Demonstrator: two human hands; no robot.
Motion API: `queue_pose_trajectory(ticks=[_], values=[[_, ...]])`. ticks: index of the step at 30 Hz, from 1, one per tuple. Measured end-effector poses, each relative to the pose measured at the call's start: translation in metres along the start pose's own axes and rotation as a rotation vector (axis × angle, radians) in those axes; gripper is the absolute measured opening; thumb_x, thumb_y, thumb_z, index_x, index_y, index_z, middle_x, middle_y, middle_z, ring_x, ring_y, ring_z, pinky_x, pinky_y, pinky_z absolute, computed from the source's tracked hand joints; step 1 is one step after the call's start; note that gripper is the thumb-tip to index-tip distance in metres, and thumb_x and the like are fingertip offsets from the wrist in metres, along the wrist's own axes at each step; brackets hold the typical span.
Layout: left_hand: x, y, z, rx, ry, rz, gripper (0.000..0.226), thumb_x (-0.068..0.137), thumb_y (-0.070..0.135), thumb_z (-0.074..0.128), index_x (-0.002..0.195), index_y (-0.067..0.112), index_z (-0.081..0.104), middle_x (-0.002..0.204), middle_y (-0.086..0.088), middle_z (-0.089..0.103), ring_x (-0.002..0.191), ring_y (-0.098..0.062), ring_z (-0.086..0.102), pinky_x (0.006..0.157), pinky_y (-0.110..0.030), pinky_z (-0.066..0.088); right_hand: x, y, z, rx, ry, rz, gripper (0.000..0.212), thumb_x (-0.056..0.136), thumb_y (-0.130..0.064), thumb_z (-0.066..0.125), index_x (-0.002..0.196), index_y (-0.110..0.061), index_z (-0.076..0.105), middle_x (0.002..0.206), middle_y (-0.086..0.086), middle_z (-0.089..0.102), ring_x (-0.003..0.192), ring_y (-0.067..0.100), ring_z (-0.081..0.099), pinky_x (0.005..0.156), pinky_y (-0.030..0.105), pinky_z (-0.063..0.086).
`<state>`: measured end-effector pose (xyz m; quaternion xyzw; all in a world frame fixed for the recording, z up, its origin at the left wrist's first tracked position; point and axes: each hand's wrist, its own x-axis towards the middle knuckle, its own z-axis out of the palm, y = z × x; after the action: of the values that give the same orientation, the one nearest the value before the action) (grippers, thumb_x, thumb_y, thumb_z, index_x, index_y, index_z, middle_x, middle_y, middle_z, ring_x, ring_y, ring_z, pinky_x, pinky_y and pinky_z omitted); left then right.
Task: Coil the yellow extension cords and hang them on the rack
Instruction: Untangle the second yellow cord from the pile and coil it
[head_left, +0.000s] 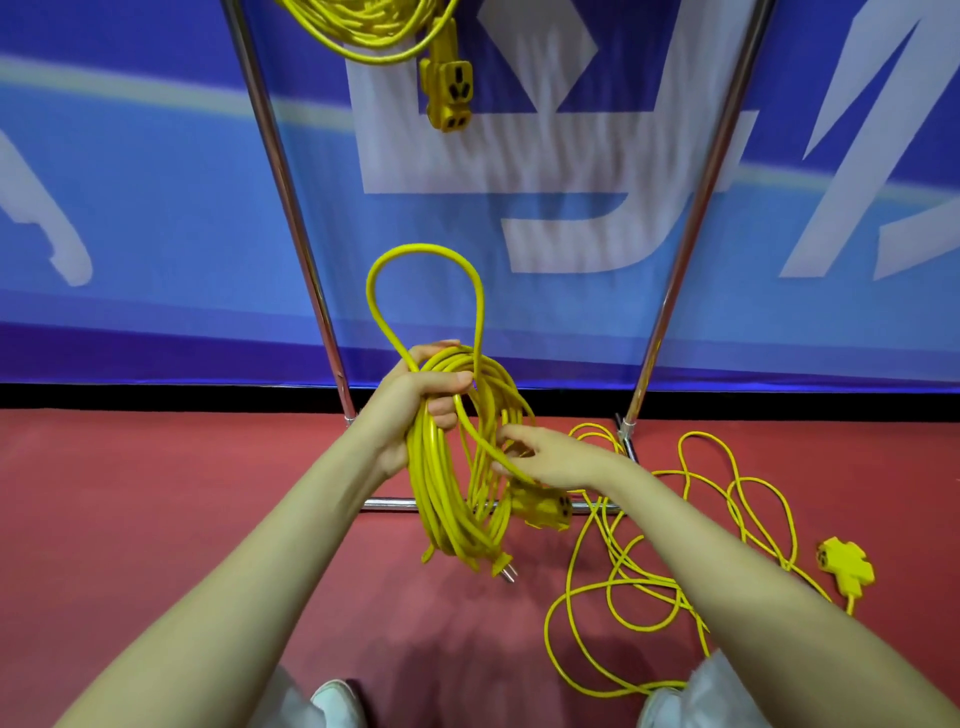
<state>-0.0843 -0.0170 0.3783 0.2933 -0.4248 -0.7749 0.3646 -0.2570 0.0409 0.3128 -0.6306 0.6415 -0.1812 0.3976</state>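
Tying off, I judge: my left hand (415, 400) grips the coiled yellow rubber extension cord (441, 499) at centre; my right hand (550, 457) pinches its tail strand at four o'clock. Next: hang it on the chrome-tube rack (291, 208) at twelve.

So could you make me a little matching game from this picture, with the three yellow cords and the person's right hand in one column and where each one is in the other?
Things
1. coiled cord
2. loose cord
3. hung cord
4. right hand

Places
A. sprawled on the red floor
B. hanging at the top, between the poles of the rack
C. pinching a strand near the socket end
D. gripped in the left hand

Pairs: 1-D, 2-A, 3-B, 4-C
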Motion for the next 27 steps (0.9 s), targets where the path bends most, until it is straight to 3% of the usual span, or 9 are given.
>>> queue_pose_trajectory(ticks=[2, 4, 6, 10, 12, 15, 22, 24, 27], values=[[0.001, 0.005, -0.005, -0.035, -0.013, 0.023, 0.025, 0.087, -0.013, 0.047, 0.099, 0.008, 0.051, 0.063, -0.006, 0.05, 0.034, -0.003, 0.033, 0.032, -0.014, 0.029, -0.001, -0.003, -0.005, 0.02, 0.028, -0.012, 0.016, 0.095, -0.022, 0.055, 0.083, -0.029, 0.047, 0.071, -0.001, 0.054, 0.065, 0.012, 0.044, 0.058, 0.024, 0.037], [0.005, 0.009, -0.012, -0.051, -0.039, 0.05, 0.018, 0.089, -0.011, 0.047, 0.092, 0.006, 0.049, 0.065, -0.007, 0.048, 0.035, -0.002, 0.033, 0.032, -0.014, 0.029, -0.003, -0.004, -0.011, 0.181, 0.066, -0.003, 0.019, 0.095, -0.018, 0.056, 0.08, -0.025, 0.046, 0.067, 0.012, 0.058, 0.058, 0.012, 0.044, 0.05, 0.022, 0.033], [0.009, 0.011, -0.019, -0.023, -0.022, 0.062, 0.011, 0.092, -0.003, 0.05, 0.087, 0.007, 0.049, 0.068, -0.009, 0.05, 0.036, -0.003, 0.035, 0.033, -0.013, 0.03, -0.007, -0.003, -0.02, 0.299, 0.132, -0.003, 0.016, 0.094, -0.015, 0.056, 0.082, -0.021, 0.048, 0.067, 0.009, 0.059, 0.052, 0.01, 0.05, 0.044, 0.019, 0.036], [0.016, 0.005, -0.035, 0.098, 0.083, 0.046, 0.02, 0.093, 0.011, 0.058, 0.076, 0.011, 0.048, 0.069, -0.009, 0.044, 0.037, -0.004, 0.037, 0.034, -0.014, 0.032, -0.015, -0.007, -0.04, 0.51, 0.36, 0.006, 0.011, 0.096, -0.017, 0.054, 0.086, -0.018, 0.05, 0.068, 0.005, 0.059, 0.058, 0.012, 0.062, 0.045, 0.023, 0.049], [0.018, -0.003, -0.037, 0.192, 0.105, 0.028, 0.02, 0.088, 0.011, 0.065, 0.084, 0.009, 0.046, 0.067, -0.007, 0.04, 0.038, -0.007, 0.035, 0.035, -0.016, 0.031, -0.017, -0.013, -0.049, 0.677, 0.511, 0.021, 0.013, 0.097, -0.016, 0.052, 0.084, -0.019, 0.049, 0.068, 0.006, 0.056, 0.053, 0.01, 0.06, 0.042, 0.021, 0.047], [0.014, -0.017, -0.029, 0.244, 0.142, -0.046, 0.036, 0.083, 0.013, 0.073, 0.105, 0.008, 0.046, 0.068, -0.008, 0.05, 0.041, -0.009, 0.035, 0.037, -0.018, 0.031, -0.019, -0.018, -0.059, 0.819, 0.667, 0.031, 0.014, 0.096, -0.016, 0.053, 0.083, -0.018, 0.047, 0.07, 0.008, 0.054, 0.053, 0.013, 0.059, 0.042, 0.024, 0.049], [0.008, -0.024, -0.008, 0.228, 0.118, -0.098, 0.05, 0.077, 0.008, 0.076, 0.12, 0.009, 0.049, 0.085, -0.015, 0.058, 0.04, -0.008, 0.039, 0.038, -0.018, 0.034, -0.006, -0.024, -0.05, 0.698, 0.832, 0.035, 0.014, 0.095, -0.019, 0.054, 0.084, -0.02, 0.046, 0.085, 0.018, 0.056, 0.076, 0.027, 0.067, 0.063, 0.045, 0.059], [0.01, -0.025, -0.004, 0.206, 0.104, -0.134, 0.046, 0.078, 0.003, 0.075, 0.117, 0.01, 0.05, 0.078, -0.012, 0.056, 0.039, -0.007, 0.039, 0.037, -0.017, 0.034, -0.005, -0.025, -0.049, 0.649, 0.886, 0.035, 0.009, 0.096, -0.02, 0.053, 0.091, -0.016, 0.047, 0.089, 0.019, 0.056, 0.085, 0.029, 0.066, 0.062, 0.044, 0.059], [0.017, -0.027, 0.002, 0.172, 0.063, -0.191, 0.034, 0.084, 0.007, 0.07, 0.109, 0.01, 0.048, 0.071, -0.009, 0.053, 0.036, -0.004, 0.04, 0.035, -0.015, 0.034, -0.007, -0.026, -0.054, 0.678, 0.958, -0.018, 0.007, 0.098, -0.019, 0.048, 0.092, -0.017, 0.045, 0.083, 0.016, 0.058, 0.082, 0.027, 0.067, 0.065, 0.045, 0.059]])
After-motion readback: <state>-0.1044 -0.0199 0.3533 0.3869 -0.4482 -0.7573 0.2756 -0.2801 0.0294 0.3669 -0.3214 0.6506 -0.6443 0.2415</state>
